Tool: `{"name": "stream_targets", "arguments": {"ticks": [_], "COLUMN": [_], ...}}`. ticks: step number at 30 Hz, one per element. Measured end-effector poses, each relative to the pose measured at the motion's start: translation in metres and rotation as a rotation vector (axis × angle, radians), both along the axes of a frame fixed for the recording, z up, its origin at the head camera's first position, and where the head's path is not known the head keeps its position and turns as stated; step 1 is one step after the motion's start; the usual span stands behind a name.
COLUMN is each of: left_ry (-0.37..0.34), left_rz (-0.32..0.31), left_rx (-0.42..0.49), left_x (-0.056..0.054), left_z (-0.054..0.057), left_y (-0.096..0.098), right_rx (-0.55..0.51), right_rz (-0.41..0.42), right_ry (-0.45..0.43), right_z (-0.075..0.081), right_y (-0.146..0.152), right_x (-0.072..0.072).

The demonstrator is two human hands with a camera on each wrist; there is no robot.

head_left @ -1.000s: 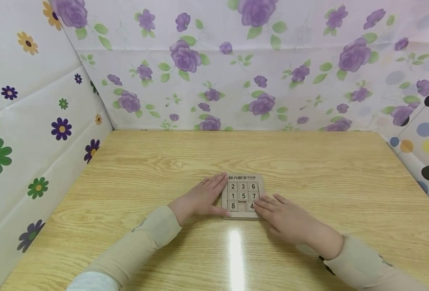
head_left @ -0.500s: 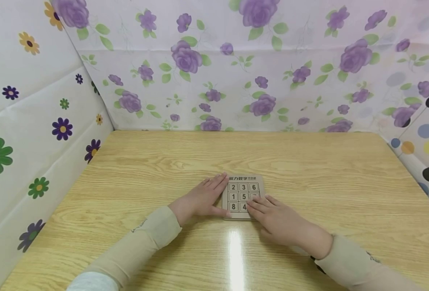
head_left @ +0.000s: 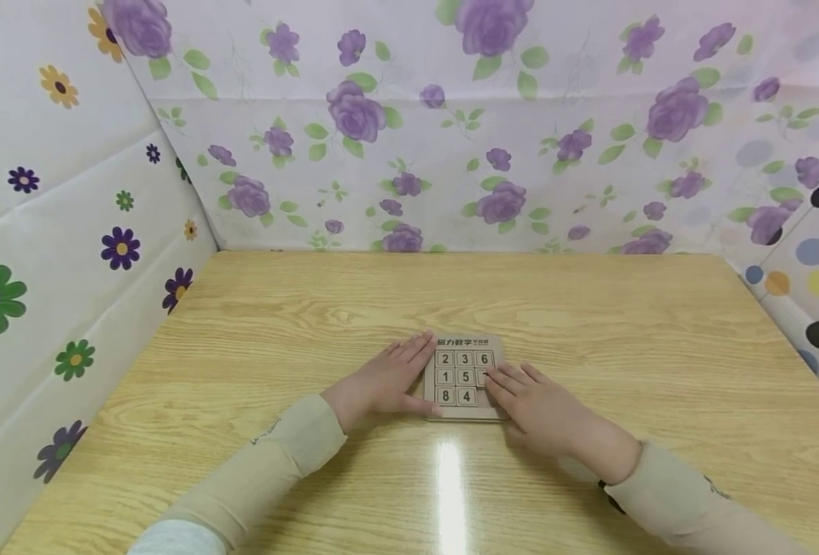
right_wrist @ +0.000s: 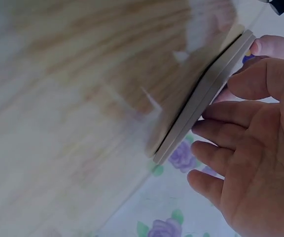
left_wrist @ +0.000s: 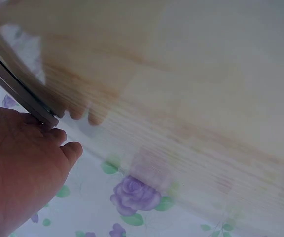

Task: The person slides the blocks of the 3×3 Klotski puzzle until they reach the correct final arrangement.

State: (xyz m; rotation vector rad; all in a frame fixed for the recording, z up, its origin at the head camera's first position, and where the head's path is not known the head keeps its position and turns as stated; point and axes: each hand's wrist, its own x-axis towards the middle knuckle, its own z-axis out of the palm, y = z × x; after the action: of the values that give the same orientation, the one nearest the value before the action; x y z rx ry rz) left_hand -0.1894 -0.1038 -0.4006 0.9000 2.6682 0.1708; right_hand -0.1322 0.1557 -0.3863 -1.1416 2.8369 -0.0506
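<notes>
A beige number slide puzzle (head_left: 465, 414) lies flat on the table, its digit tiles facing up. Rows read 2 3 6, then 1 5 7, then 8 and 4 (head_left: 466, 396), with a gap at the lower right. My left hand (head_left: 385, 379) rests along the left edge, fingers extended at the top corner and thumb on the bottom corner. My right hand (head_left: 544, 408) touches the partly covered 7 tile (head_left: 480, 377) with extended fingertips. In the right wrist view, the right hand (right_wrist: 260, 148) shows straight fingers at the puzzle's edge (right_wrist: 201, 98).
The wood-grain table (head_left: 298, 308) extends around the puzzle on every side. Behind it hangs a cloth with purple flowers (head_left: 409, 116). A flowered cloth (head_left: 69, 231) stands at the left, and a dotted one (head_left: 812, 231) at the right.
My right fingertips slid the 4 tile left into the bottom middle spot, then moved back up and right onto the 7 tile. The gap is now at the lower right. My left hand stayed put.
</notes>
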Motion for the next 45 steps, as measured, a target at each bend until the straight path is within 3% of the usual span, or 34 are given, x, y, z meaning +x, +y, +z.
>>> {"name": "stream_targets", "arguments": {"ticks": [18,24,30,39,45], "left_ry": [-0.007,-0.004,0.013,0.002,0.002], "left_rz": [0.004,-0.003,-0.009,-0.003,0.001], "left_rx": [0.003,0.006,-0.001,0.003,0.008], "left_x": [0.002,0.002,0.002,0.003,0.002], "left_z": [0.001,0.001,-0.001,0.0,0.001], "left_y": [-0.001,-0.001,0.0,0.0,0.0], "right_rx": [0.048,0.029,-0.013,-0.023,0.005], "right_rz": [0.082,0.087,0.069,0.032,0.019], "right_ry": [0.085,0.06,0.051,0.049,0.025], "right_z": [0.002,0.006,0.008,-0.003,-0.004], "right_y": [0.002,0.003,0.005,0.005,0.002], "right_x": [0.017,0.016,0.004,-0.022,-0.029]}}
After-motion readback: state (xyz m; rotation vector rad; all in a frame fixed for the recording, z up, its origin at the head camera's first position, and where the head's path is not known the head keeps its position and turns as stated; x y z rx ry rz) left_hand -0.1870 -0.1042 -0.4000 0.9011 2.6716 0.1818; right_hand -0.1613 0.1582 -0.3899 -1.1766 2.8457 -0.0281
